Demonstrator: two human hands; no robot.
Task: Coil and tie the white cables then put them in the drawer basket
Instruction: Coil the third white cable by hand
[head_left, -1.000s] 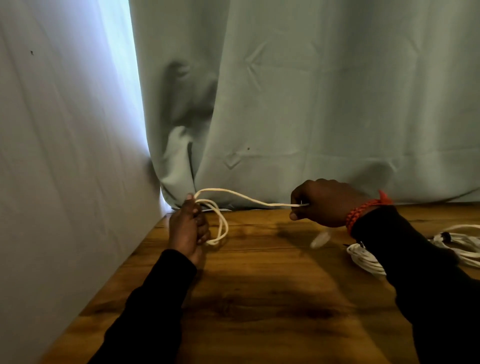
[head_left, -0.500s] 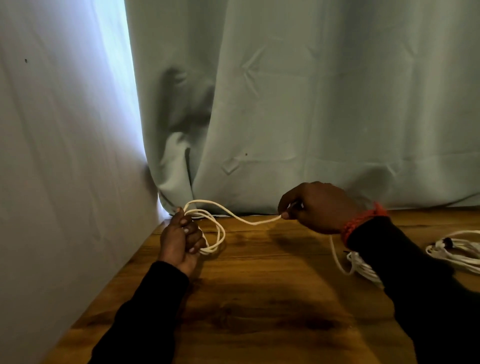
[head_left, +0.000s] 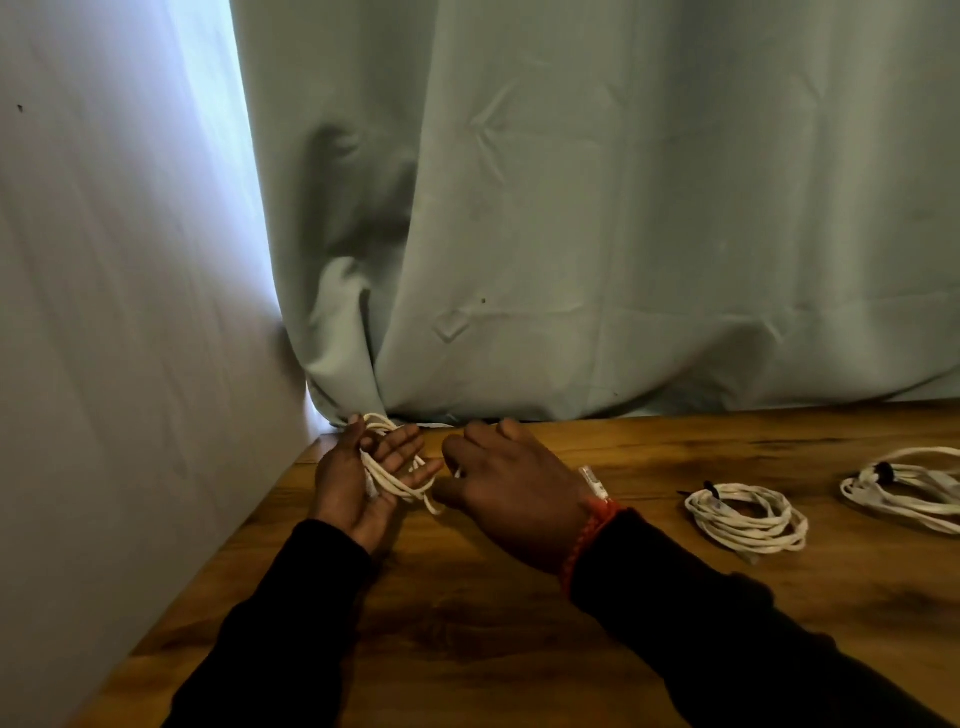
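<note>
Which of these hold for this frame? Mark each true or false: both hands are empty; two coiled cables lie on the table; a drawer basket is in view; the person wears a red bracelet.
1. Both hands are empty. False: the left hand carries loops of white cable.
2. Two coiled cables lie on the wooden table. True: the nearer coil and the farther coil.
3. A drawer basket is in view. False: none shows.
4. The right hand has a red bracelet at its wrist. True.

left hand (head_left: 363, 478) palm-up, right hand (head_left: 511, 488) knuckles-up
</note>
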